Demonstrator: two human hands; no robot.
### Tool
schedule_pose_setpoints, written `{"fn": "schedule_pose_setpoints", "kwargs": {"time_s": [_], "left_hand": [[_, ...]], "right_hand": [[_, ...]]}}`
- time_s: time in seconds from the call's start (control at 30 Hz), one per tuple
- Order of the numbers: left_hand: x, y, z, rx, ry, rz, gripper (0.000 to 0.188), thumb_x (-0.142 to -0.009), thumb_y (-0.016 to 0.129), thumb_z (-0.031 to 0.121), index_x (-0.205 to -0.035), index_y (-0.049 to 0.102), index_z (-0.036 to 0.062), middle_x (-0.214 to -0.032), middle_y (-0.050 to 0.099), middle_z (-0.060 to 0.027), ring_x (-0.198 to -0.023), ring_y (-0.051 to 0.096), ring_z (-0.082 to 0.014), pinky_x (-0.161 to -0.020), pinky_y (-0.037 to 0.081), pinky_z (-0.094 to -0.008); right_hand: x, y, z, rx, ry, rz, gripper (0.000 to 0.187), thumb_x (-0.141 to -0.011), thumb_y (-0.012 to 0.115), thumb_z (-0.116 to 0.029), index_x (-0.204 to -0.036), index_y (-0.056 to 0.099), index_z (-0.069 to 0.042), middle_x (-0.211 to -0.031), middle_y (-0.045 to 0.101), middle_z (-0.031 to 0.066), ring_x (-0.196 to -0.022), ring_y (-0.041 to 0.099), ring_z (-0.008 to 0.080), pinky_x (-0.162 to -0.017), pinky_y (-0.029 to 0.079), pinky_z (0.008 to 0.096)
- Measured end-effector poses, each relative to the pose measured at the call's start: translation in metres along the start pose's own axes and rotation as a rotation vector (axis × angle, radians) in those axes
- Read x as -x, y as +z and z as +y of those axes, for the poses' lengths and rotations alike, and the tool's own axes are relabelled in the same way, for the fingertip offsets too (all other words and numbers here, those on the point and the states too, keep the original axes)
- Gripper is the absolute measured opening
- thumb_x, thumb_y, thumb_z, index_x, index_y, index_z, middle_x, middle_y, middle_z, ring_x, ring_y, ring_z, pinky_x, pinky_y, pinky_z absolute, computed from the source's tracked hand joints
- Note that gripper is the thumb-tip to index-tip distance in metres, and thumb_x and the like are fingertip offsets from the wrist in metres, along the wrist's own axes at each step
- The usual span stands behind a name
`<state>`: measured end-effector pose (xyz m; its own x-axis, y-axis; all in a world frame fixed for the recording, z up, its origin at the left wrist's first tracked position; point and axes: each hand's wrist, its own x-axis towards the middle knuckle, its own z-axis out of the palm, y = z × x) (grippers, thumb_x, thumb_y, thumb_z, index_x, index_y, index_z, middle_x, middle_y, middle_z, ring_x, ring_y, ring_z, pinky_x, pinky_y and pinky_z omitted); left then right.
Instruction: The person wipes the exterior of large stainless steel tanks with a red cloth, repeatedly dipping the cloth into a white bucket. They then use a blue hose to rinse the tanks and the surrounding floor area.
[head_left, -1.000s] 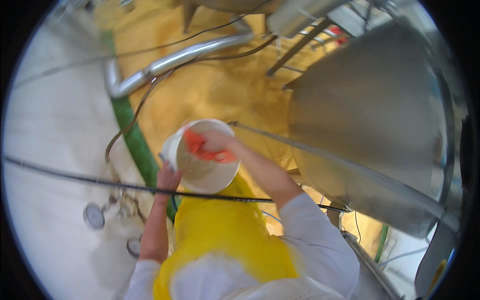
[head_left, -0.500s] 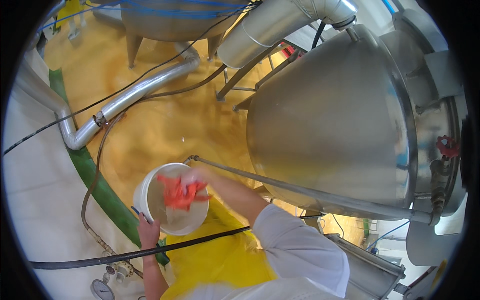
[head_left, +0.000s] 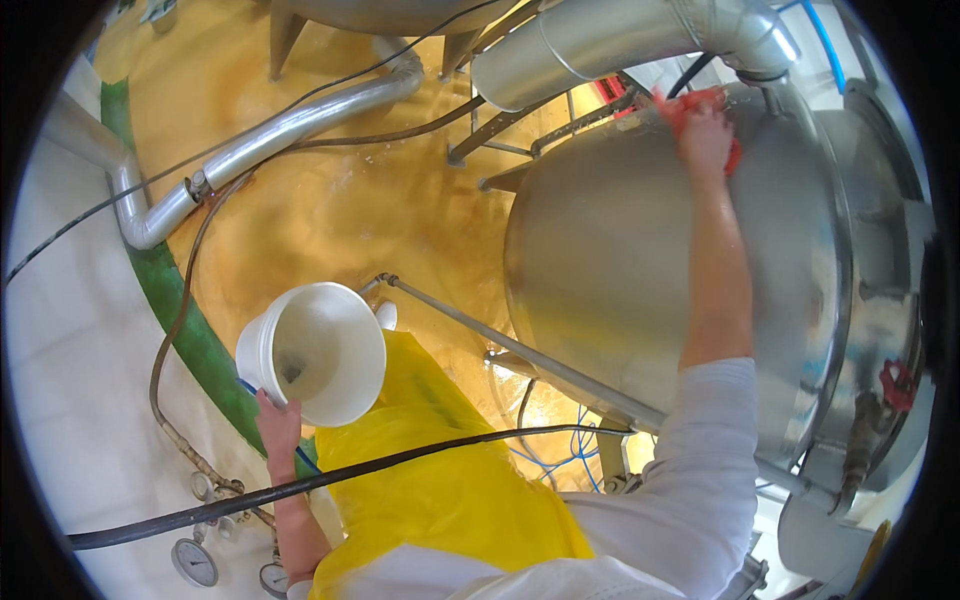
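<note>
My left hand (head_left: 279, 424) is closed at the side of a white bucket (head_left: 252, 350), gripping it near a blue handle or strip. The bucket is tilted, its mouth turned up toward me, and a small dark patch shows at its bottom. Stretched far out, my right hand (head_left: 708, 142) presses a wet red cloth (head_left: 683, 108) on the upper curve of a big stainless steel tank (head_left: 610, 250). Part of the cloth sticks out beyond my fingers, and the rest is hidden under the hand.
A wide silver duct (head_left: 560, 55) passes beside the tank's top. A thin metal pipe (head_left: 490, 335) and a black hose (head_left: 380, 460) cross close to my body. Pressure gauges (head_left: 195, 562) are at lower left. The orange floor (head_left: 400, 210) looks wet.
My right hand has moved from the bucket's mouth up and right to the tank, carrying the red cloth. The bucket, held by my left hand, has shifted slightly up in the picture.
</note>
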<state>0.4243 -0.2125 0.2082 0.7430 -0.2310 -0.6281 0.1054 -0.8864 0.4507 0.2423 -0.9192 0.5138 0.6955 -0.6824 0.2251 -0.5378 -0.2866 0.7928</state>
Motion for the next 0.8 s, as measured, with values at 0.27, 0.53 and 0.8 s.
{"fn": "schedule_pose_setpoints", "kwargs": {"time_s": [0.27, 0.53, 0.8], "left_hand": [[0.033, 0.001, 0.002, 0.18, -0.223, -0.049, 0.063, -0.078, 0.061, 0.023, -0.133, 0.045, -0.0017, -0.1, 0.069, -0.0227, -0.092, 0.068, -0.0329, -0.085, 0.05, -0.04], [0.048, 0.025, -0.038, 0.269, -0.327, 0.052, 0.058, -0.076, 0.062, 0.022, -0.128, 0.049, -0.0007, -0.09, 0.064, -0.012, -0.079, 0.06, -0.0231, -0.078, 0.049, -0.0357], [0.059, 0.03, -0.057, 0.364, -0.287, 0.126, 0.054, -0.075, 0.059, 0.022, -0.123, 0.05, -0.0018, -0.098, 0.061, -0.0103, -0.088, 0.056, -0.022, -0.084, 0.046, -0.0355]], "right_hand": [[0.156, 0.196, -0.272, 0.003, -0.522, -0.547, 0.052, -0.096, 0.044, -0.039, -0.141, 0.053, -0.014, -0.15, 0.042, 0.0116, -0.143, 0.028, 0.0338, -0.114, 0.02, 0.0576], [-0.004, 0.209, -0.206, 0.22, -0.278, -0.441, 0.054, -0.097, 0.046, -0.038, -0.139, 0.052, -0.005, -0.147, 0.044, 0.0175, -0.136, 0.04, 0.0384, -0.114, 0.02, 0.0604], [-0.058, 0.294, -0.199, 0.205, -0.222, -0.385, 0.047, -0.097, 0.044, -0.036, -0.128, 0.061, -0.005, -0.134, 0.057, 0.0169, -0.13, 0.048, 0.0319, -0.108, 0.028, 0.0557]]}}
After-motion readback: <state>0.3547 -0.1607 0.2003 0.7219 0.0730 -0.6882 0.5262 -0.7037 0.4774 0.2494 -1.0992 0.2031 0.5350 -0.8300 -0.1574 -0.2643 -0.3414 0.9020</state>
